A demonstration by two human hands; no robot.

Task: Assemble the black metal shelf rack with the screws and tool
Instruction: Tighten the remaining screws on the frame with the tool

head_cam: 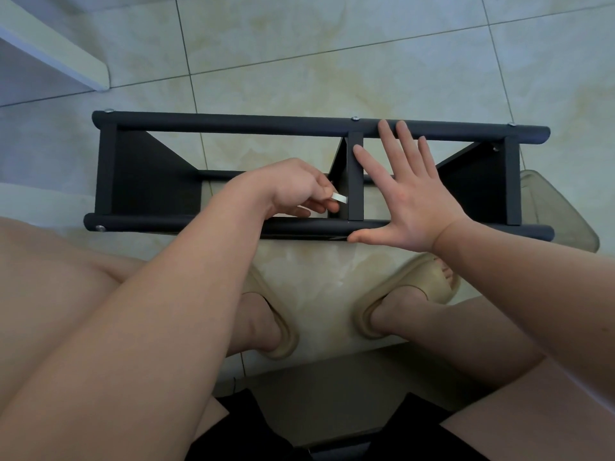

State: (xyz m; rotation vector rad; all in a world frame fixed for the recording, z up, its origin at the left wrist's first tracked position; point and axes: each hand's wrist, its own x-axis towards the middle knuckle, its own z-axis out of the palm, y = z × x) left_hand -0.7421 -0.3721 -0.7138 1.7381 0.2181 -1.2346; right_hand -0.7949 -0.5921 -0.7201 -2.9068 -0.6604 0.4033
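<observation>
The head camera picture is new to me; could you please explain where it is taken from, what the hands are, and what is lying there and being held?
There is no machine here. A camera worn on a person's head looks down at their own two bare hands and slippered feet. On the tiled floor stands a black metal shelf rack: two round tubes joined by flat panels, with silver screw heads along the tubes. The left hand pinches a small pale tool beside the middle panel; its exact kind is not clear. The right hand is spread open across the rack, thumb at the near tube, seemingly steadying it.
</observation>
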